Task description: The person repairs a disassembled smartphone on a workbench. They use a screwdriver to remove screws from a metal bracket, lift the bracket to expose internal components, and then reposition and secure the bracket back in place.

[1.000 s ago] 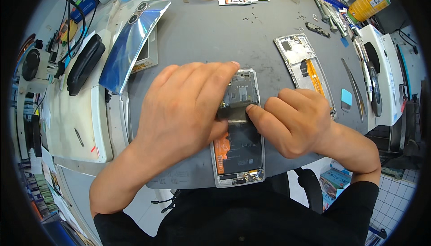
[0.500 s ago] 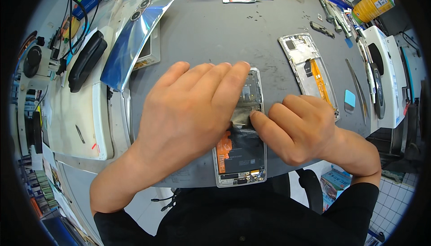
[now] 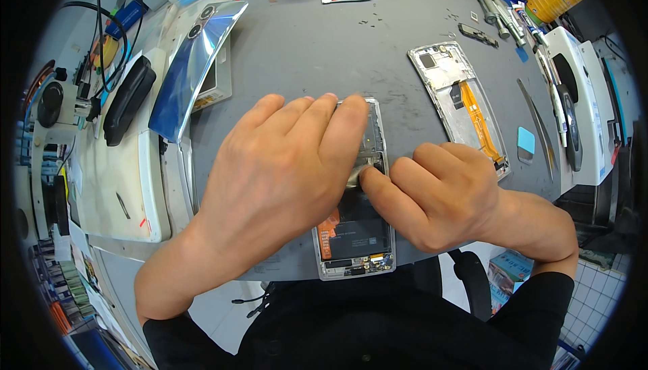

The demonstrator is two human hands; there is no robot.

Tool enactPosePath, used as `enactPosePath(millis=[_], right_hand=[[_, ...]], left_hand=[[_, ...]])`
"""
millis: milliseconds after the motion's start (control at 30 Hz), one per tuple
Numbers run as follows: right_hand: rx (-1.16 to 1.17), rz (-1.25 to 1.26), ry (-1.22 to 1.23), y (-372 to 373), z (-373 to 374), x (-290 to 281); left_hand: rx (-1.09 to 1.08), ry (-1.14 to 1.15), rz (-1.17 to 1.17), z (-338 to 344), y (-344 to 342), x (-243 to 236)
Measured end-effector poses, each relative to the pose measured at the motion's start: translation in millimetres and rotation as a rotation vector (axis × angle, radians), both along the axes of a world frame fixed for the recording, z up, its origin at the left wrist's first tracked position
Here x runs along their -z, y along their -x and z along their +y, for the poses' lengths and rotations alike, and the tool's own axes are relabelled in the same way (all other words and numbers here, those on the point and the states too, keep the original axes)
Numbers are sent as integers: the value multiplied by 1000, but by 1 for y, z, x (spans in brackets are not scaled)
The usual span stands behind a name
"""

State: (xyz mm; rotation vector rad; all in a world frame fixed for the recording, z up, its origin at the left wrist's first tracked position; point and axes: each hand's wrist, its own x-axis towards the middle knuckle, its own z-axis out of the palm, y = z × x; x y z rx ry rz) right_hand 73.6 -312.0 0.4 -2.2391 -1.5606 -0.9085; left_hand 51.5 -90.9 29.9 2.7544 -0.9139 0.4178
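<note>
Evidently, everything is centring on the opened phone point(image 3: 364, 243), which is lying between the two hands at the near edge of the desk point(image 3: 304, 53). Its long axis is running almost straight out from the person's body, with the far end leaning very slightly left. The left hand point(image 3: 280, 161) is spreading palm-down over its upper left side, so from there the phone is extending rightward and back toward the body. The right hand point(image 3: 442, 198) is approaching from the opposite long edge, so from that side the phone is lying to the left. Both hands are close, but the left is overlapping more of it.

The right hand's fingers are curling inward, and one tip is touching a greyish film point(image 3: 354, 178) across the phone's middle; whether that grip is pinching the film I cannot tell. The left grip is hiding beneath the back of the hand, so its hold is not showing either. Below the film, an orange patch point(image 3: 327, 238) is sitting along the phone's left edge.

Farther right, a second phone frame point(image 3: 442, 66) is lying aslant, with tweezers point(image 3: 536, 127) resting beyond it. A shiny blue panel point(image 3: 192, 76) is leaning well to the left.
</note>
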Motion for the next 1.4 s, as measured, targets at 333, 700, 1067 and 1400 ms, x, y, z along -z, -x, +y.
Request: enactPosePath(millis=[333,700,1067,1400], right_hand=[[57,-29,72,0,-2,1],[101,-67,81,-2,4,-1],[69,28,51,-4,6,-2],[71,67,71,-5,2,-1]], left_hand=[[38,20,-38,2,-1,6],[34,17,-52,2,-2,7],[80,65,-110,4,-8,4],[16,155,35,11,-8,3]])
